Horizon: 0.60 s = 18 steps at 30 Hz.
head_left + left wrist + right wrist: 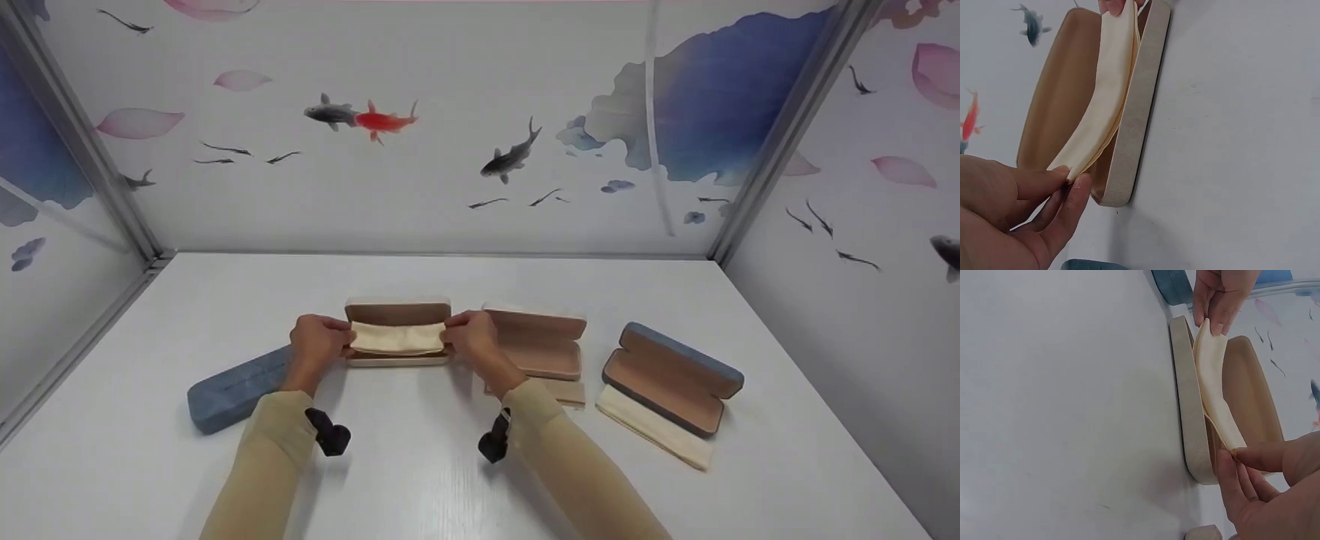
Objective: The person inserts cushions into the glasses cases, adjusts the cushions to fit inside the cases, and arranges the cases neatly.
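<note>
Fingers (1079, 194) of the left hand (313, 346) and right hand (474, 339) are pinched on opposite ends of a folded cream cloth (397, 338), which is held over the opening of a pale case (397, 312).

The cloth (397, 339) looks matt, the tabletop (420, 480) glossy.

A smooth white surface (420, 487) carries the cases. Between the left hand (313, 346) and the right hand (474, 339), a pale open case (397, 312) sits flat on it, lid away from the person. To the left hand's left lies a closed blue case (236, 388), partly hidden by that arm. Just right of the right hand sits a second pale case (551, 354), open, with a folded cloth (566, 393) before it. Farther right rests an open blue case (664, 386), a cream cloth (655, 429) along its near side.
</note>
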Tool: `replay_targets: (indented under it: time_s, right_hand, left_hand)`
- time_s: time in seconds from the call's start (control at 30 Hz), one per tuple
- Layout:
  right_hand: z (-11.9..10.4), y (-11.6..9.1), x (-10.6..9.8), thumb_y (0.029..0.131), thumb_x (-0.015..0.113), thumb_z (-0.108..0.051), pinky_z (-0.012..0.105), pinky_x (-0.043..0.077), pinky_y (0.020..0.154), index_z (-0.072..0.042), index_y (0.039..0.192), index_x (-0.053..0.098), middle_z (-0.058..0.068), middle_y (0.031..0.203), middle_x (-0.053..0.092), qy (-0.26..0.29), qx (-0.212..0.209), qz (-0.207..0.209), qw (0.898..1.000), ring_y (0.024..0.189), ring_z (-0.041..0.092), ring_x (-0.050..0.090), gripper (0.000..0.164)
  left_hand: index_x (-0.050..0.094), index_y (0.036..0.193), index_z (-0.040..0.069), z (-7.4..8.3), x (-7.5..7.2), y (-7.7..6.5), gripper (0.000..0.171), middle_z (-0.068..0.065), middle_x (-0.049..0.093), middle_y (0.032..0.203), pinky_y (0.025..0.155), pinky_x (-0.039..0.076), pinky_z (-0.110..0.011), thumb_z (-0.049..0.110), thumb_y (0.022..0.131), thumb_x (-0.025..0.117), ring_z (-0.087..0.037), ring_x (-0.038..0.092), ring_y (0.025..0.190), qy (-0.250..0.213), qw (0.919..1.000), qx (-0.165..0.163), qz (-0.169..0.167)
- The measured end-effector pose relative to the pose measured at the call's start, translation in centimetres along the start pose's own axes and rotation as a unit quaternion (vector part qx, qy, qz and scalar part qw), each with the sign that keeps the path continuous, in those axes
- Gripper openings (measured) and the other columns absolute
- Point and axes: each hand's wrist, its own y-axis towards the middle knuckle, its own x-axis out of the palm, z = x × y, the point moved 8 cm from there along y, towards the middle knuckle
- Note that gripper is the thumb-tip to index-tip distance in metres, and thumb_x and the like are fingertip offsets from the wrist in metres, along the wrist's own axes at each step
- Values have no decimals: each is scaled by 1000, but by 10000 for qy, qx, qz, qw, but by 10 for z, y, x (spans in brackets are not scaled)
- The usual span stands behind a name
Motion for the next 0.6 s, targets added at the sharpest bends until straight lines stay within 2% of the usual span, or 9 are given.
replay_targets:
  time_s: [0.13, 0.3, 0.6]
  right_hand:
    - [1, 1, 0, 89, 67, 4, 29, 58, 67, 6, 106, 66, 13, 91, 68, -21, 2, 8, 10000, 72, 17, 65, 17]
    - [-1, 3, 1, 90, 67, 3, 29, 59, 68, 6, 107, 67, 13, 91, 69, -172, -51, 53, 9998, 72, 17, 67, 17]
    - [-3, -1, 3, 91, 66, 1, 25, 54, 61, 4, 106, 68, 17, 97, 71, -766, -293, 200, 9964, 71, 16, 67, 15]
  left_hand:
    - [69, 113, -12, -4, 1, 3, 26, -29, 71, 109, 63, 58, -22, 4, 92, 66, -7, 68, 63, 145, 9998, -31, 107]
    - [69, 114, -11, -3, 2, 5, 27, -29, 71, 112, 61, 55, -19, 5, 93, 65, -8, 67, 65, 280, 9995, -75, 119]
    - [71, 105, -12, -1, 1, 2, 23, -27, 74, 99, 52, 48, -17, 3, 90, 63, -7, 63, 57, 429, 9983, 211, 342]
